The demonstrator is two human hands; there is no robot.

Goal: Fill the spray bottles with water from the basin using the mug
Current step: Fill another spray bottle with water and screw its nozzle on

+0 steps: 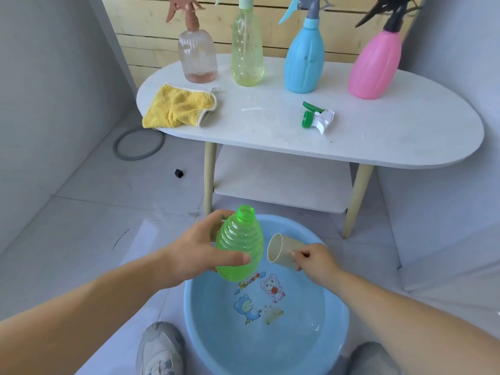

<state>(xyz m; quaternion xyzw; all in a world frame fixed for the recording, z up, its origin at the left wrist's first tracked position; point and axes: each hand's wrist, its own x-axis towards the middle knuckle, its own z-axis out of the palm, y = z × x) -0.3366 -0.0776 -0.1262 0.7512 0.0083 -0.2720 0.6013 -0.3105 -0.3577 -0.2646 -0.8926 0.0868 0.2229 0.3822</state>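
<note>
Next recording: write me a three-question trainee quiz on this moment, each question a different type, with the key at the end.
1. True or false: the green bottle held in the left hand has a cap on its neck.
2. Which hand holds the mug? A: left hand. B: right hand.
3. Fill in: the loose spray head lies on the ____.

Key: 1 false, the neck is open. 2 B. 3 table.
</note>
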